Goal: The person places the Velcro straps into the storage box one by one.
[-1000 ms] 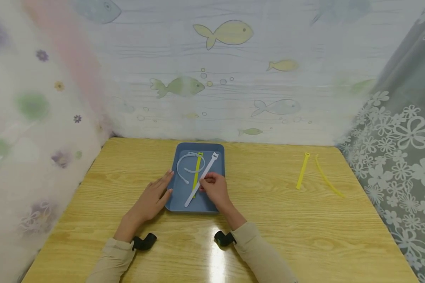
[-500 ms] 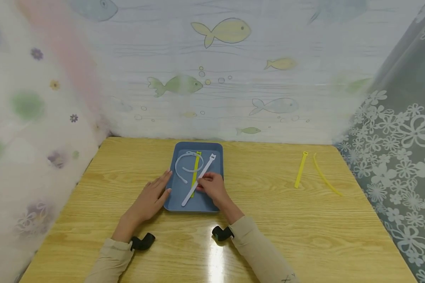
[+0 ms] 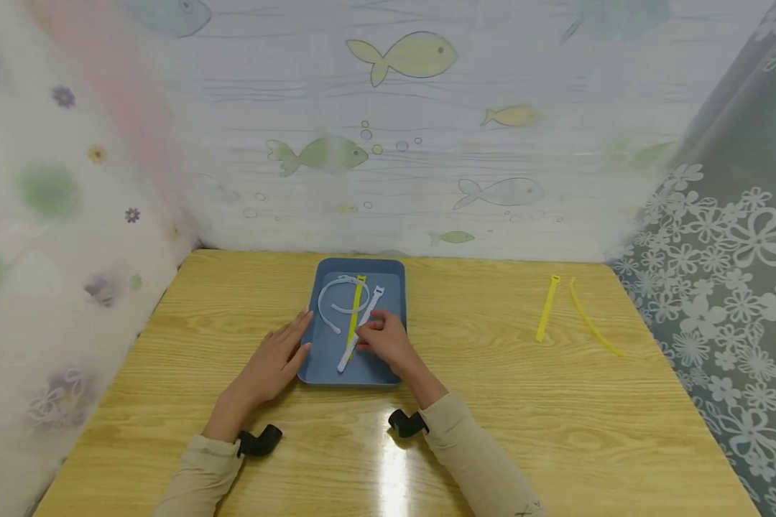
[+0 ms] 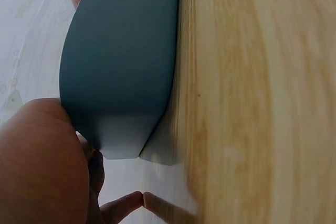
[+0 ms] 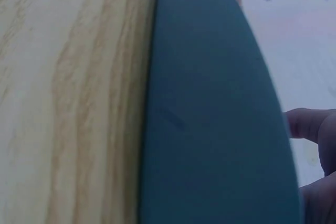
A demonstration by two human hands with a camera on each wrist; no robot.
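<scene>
Nearest: left hand (image 3: 273, 365) lay flat, fingers straight, against the left rim of the shallow blue plastic tray (image 3: 394, 276) on the wooden table (image 3: 491, 402); held nothing, only steadied. Right hand (image 3: 383, 342) pinched the white plastic cable tie (image 3: 364, 321) mid-length over the tray floor. Alongside lay a yellow cable tie (image 3: 357, 307) and a looped white tie (image 3: 333, 300). Judged best: kept the tray braced, lowered the strip flat, let go only once fully inside the rim. Farther right: two yellow ties (image 3: 547, 307) on bare wood.
</scene>
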